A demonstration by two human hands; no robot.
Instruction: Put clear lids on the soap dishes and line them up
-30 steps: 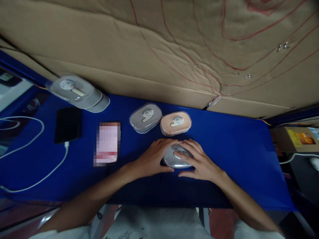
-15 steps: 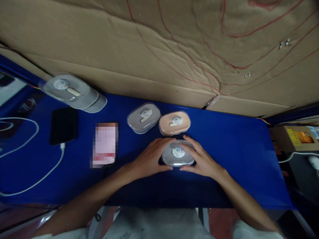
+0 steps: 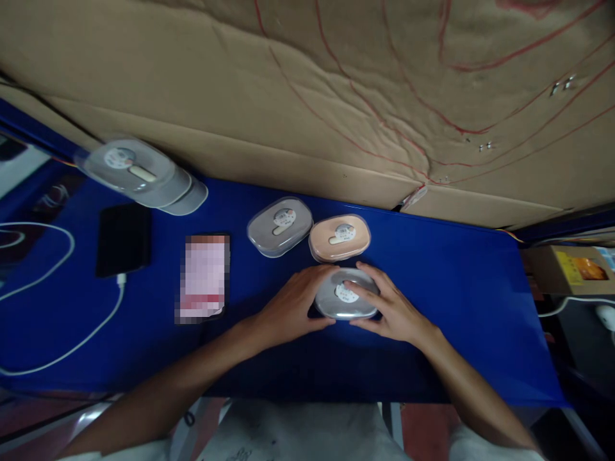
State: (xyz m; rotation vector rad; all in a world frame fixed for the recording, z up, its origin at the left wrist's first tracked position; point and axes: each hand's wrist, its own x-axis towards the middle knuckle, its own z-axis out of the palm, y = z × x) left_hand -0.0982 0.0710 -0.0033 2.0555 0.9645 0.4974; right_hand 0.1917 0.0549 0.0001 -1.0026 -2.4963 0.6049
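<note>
Between my hands is a grey oval container with a clear lid and a round white label. My left hand curves round its left side, thumb at the near edge and fingers along the far edge. From the right, my right hand grips it, with one finger lying over the lid by the label. Just beyond it lies a peach oval container with a similar lid and label. To that one's left is another grey oval container, close beside it.
A phone with a blurred-out screen lies left on the blue table. Farther left are a black device on a white cable and a stack of grey containers. Brown cardboard walls the back; a small box stands right.
The view has shifted slightly. My hands stay around the grey container, and the finger over its lid lies a little nearer the label.
</note>
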